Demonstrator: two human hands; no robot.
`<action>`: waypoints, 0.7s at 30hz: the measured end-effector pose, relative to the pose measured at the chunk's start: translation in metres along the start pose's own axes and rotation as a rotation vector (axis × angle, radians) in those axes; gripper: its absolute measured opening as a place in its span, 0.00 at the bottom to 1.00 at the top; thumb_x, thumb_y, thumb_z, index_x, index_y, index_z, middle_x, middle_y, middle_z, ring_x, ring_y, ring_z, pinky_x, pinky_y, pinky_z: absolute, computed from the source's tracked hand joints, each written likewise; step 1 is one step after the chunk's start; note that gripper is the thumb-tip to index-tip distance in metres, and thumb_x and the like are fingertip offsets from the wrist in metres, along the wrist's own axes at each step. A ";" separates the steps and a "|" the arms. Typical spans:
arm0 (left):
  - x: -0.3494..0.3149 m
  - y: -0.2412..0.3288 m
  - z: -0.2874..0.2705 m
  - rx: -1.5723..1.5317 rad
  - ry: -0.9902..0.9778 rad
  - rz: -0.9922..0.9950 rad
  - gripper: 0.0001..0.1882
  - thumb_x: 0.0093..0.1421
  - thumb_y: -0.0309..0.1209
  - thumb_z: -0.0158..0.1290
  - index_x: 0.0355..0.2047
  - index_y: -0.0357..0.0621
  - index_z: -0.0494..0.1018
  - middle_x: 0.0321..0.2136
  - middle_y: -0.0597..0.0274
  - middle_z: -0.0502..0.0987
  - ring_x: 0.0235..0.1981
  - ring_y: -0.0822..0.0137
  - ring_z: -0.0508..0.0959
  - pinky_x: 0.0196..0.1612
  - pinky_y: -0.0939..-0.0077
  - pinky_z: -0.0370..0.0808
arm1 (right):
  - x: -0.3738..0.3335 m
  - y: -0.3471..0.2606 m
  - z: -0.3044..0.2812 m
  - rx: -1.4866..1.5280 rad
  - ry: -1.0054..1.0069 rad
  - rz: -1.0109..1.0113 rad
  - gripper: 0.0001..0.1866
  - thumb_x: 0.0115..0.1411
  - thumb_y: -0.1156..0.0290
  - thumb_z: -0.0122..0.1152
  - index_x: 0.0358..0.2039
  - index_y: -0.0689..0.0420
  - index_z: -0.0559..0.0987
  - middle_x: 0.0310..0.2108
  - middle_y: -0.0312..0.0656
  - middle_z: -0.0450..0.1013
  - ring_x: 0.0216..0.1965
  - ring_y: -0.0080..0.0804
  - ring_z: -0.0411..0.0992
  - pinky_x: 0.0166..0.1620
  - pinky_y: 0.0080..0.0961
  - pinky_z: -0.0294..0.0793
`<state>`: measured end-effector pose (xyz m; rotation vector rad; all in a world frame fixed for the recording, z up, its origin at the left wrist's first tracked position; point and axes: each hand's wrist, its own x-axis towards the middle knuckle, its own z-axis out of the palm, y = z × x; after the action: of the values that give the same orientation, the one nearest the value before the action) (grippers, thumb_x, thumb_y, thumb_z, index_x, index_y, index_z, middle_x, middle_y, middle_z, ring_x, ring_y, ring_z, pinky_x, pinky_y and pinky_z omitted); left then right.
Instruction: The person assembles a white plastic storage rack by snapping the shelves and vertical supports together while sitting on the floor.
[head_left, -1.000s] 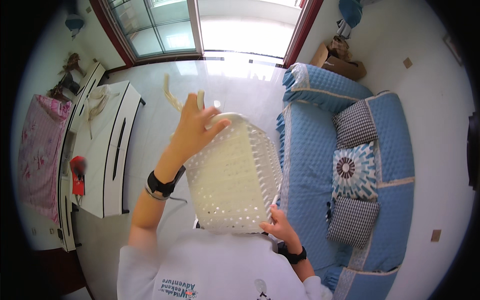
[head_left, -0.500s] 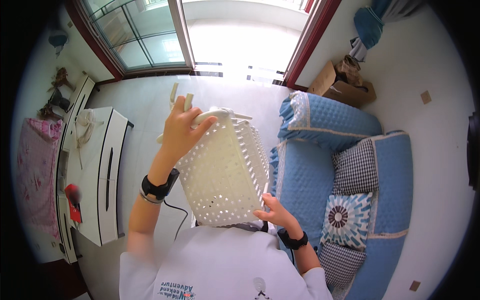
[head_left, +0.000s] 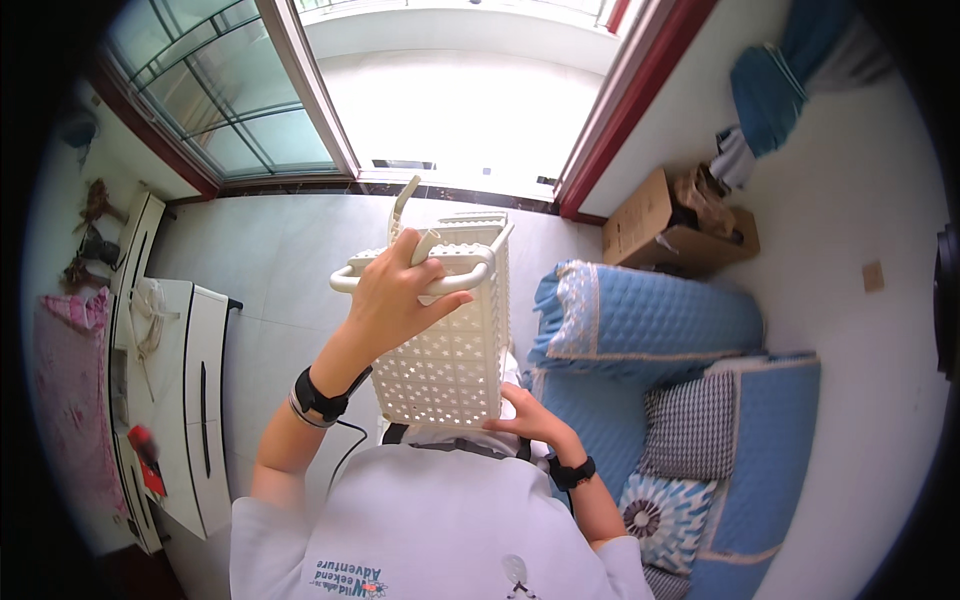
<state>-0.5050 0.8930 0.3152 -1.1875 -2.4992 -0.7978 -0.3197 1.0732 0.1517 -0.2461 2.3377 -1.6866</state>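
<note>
A cream plastic basket rack [head_left: 440, 350] with star-shaped holes stands tilted up in front of my body. A rounded rail [head_left: 480, 277] runs around its upper end, and a cream tube [head_left: 405, 197] sticks up beyond it. My left hand [head_left: 395, 295] wraps over this rail, with a short open-ended tube [head_left: 426, 244] standing between its fingers. At the rack's lower right corner, my right hand [head_left: 530, 415] grips the edge, thumb on the near face. The right fingertips are partly hidden behind the corner. Black bands sit on both wrists.
A blue quilted sofa [head_left: 600, 400] with patterned cushions is at the right. Behind it, a cardboard box [head_left: 640, 225] stands by the wall. To the left is a white cabinet [head_left: 185, 400] with a red item [head_left: 148, 455] on top. A glass sliding door [head_left: 235, 90] is ahead.
The rack has turned more upright, so its far side and inner edges show. My left hand moved slightly right and nearer. My view has shifted, with the sofa lower in it.
</note>
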 end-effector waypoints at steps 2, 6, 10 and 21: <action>0.034 -0.009 0.013 0.018 0.016 -0.042 0.19 0.41 0.42 0.65 0.19 0.41 0.71 0.28 0.58 0.63 0.24 0.59 0.71 0.25 0.67 0.69 | 0.031 -0.002 -0.052 -0.119 -0.083 0.021 0.27 0.49 0.62 0.66 0.45 0.62 0.69 0.43 0.50 0.68 0.46 0.43 0.67 0.49 0.31 0.66; 0.083 -0.022 0.028 0.070 0.106 -0.049 0.19 0.39 0.42 0.66 0.20 0.43 0.70 0.28 0.58 0.63 0.23 0.58 0.72 0.25 0.66 0.68 | 0.089 -0.006 -0.150 -0.126 -0.016 -0.044 0.24 0.49 0.71 0.65 0.46 0.59 0.68 0.44 0.45 0.66 0.48 0.39 0.65 0.53 0.30 0.63; 0.124 -0.035 0.038 0.112 0.082 -0.108 0.20 0.41 0.45 0.65 0.20 0.43 0.70 0.29 0.59 0.62 0.22 0.59 0.71 0.26 0.67 0.69 | 0.184 -0.031 -0.245 -0.266 0.200 -0.297 0.25 0.49 0.69 0.65 0.48 0.58 0.68 0.50 0.47 0.64 0.53 0.44 0.62 0.55 0.34 0.61; 0.218 -0.103 0.054 0.171 0.207 -0.123 0.22 0.39 0.47 0.65 0.19 0.45 0.67 0.27 0.60 0.62 0.23 0.62 0.71 0.25 0.69 0.69 | 0.381 -0.047 -0.310 -0.270 -0.035 -0.539 0.21 0.51 0.68 0.61 0.46 0.57 0.71 0.48 0.44 0.66 0.55 0.42 0.59 0.58 0.36 0.54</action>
<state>-0.7225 1.0090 0.3313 -0.8565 -2.4299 -0.6822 -0.7761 1.2330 0.2509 -1.0263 2.6242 -1.5302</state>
